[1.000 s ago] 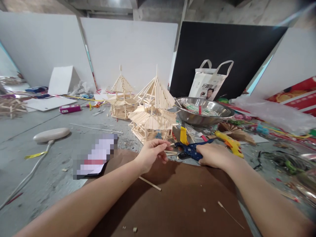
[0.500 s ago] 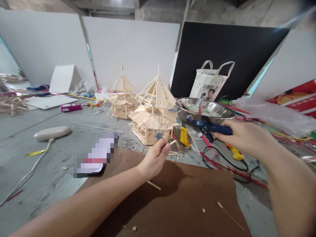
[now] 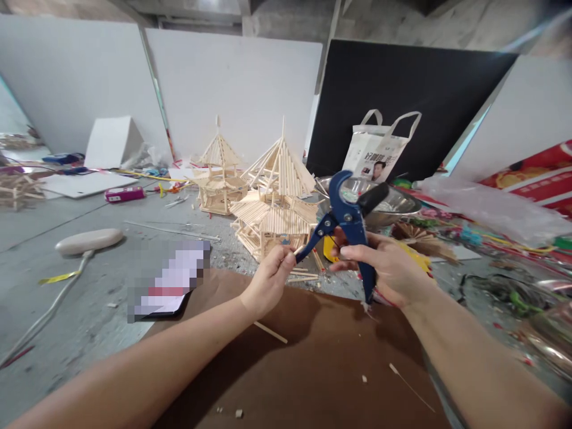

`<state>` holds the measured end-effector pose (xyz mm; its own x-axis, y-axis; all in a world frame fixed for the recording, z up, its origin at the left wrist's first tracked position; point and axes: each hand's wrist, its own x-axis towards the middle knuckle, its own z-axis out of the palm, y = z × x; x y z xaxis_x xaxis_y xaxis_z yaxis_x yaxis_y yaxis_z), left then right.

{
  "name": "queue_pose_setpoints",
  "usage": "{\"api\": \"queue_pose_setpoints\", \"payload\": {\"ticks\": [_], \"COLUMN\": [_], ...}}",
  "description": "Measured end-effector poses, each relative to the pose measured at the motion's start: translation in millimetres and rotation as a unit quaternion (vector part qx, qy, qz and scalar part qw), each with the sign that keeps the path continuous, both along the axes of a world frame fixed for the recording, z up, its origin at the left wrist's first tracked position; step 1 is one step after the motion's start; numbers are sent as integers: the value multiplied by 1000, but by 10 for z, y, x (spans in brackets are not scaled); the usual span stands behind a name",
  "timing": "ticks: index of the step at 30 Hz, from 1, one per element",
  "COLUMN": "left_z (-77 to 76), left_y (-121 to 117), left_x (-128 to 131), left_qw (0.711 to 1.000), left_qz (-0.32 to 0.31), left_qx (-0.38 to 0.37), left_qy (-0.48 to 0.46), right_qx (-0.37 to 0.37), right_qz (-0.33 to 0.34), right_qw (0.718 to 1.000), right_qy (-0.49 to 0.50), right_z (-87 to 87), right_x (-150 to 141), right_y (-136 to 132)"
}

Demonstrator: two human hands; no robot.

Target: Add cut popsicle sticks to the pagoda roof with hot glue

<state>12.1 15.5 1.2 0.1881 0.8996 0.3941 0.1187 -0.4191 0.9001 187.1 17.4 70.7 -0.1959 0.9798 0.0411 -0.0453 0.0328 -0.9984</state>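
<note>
My right hand is wrapped round one handle of a blue PVC pipe cutter. Its hooked jaw points up and its handles are spread apart. Pinched in my left hand is a thin wooden stick, mostly hidden by the fingers. The tip of the cutter's other handle reaches close to these fingers; whether they touch I cannot tell. Just behind my left hand stands a pavilion model built of wooden sticks, with a pointed roof. A smaller stick pavilion is to its left.
Brown sheet lies in front, with a loose stick and small scraps on it. A phone and a white glue-gun-like or lamp-like object are at left. Behind the cutter are a metal bowl and a white bag.
My right hand has brought the pipe cutter nearer, down and to the left, turning it upright with its handles apart. My left hand, still pinching the stick, has shifted slightly left.
</note>
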Motion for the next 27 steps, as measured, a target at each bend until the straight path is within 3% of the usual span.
{"api": "queue_pose_setpoints", "payload": {"ticks": [5, 9, 12, 15, 17, 19, 21, 22, 24, 27], "left_z": [40, 31, 12, 9, 9, 7, 7, 9, 17, 22], "left_y": [-124, -179, -191, -181, -157, -124, -94, -83, -73, -74], "left_x": [65, 81, 93, 102, 92, 68, 37, 24, 6, 1], "left_qw": [999, 998, 999, 997, 995, 995, 996, 996, 995, 994], "left_qz": [36, 51, 22, -7, 12, 40, 56, 60, 65, 61], "left_qx": [-25, 21, 40, 71, 96, 90, 67, 62, 69, 89], "left_qy": [-8, -2, 4, 11, 23, 29, 30, 30, 32, 36], "right_qx": [-29, -47, -40, -10, 24, 59, 120, 162, 255, 346], "right_qz": [92, 173, 210, 203, 184, 141, 74, 39, -11, -14], "right_qw": [994, 977, 966, 971, 979, 988, 984, 969, 910, 827], "right_qy": [54, 117, 146, 123, 90, 23, -104, -183, -325, -443], "right_z": [-162, -259, -275, -218, -155, -103, -90, -101, -148, -233], "right_x": [-80, -100, -115, -101, -62, -10, 30, 39, 30, -24], "right_y": [-29, -66, -86, -79, -64, -46, -28, -20, -8, -3]}}
